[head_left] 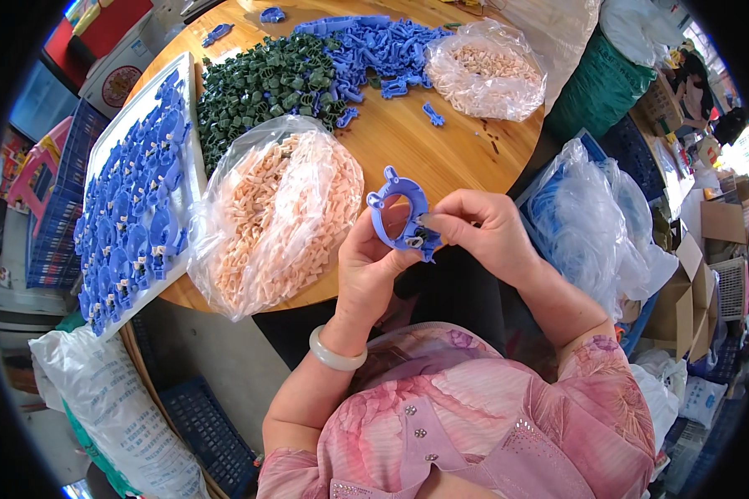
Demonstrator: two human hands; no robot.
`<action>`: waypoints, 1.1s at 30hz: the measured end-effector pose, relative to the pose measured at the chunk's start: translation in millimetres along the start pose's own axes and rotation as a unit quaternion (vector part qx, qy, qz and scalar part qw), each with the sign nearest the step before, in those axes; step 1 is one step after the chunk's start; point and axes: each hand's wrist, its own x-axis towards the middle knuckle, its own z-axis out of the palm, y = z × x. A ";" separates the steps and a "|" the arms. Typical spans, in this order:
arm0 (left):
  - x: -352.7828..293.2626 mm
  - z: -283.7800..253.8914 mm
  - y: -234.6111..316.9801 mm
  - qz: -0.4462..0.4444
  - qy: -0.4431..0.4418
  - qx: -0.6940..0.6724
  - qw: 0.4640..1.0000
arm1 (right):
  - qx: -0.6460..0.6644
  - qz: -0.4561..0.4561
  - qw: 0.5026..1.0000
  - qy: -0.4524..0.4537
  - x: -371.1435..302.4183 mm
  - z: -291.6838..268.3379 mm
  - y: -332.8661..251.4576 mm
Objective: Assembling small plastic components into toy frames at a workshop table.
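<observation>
A blue plastic ring-shaped part point(413, 193) with small round lugs is held up over the table's near edge. My left hand point(364, 264) is closed round its left and lower side, thumb beneath. The fingers of my right hand point(489, 231) are pinched together at the ring's lower right, by a small dark piece point(418, 236) set in the blue plastic. Whether those fingertips hold a loose piece of their own is hidden. Just left of my left hand lies an open clear bag point(285, 212) full of small peach-coloured plastic pieces.
On the round wooden table point(466, 158) lie a heap of dark green parts point(254, 87), a heap of blue parts point(383, 51) and another bag of peach pieces point(491, 71). A white board point(193, 158) carries rows of blue parts at left. Plastic bags point(587, 224) stand at right.
</observation>
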 end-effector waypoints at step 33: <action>1.7 22.5 31.4 0.310 -0.186 0.668 0.651 | -0.015 -0.080 0.996 0.027 45.9 -7.3 30.4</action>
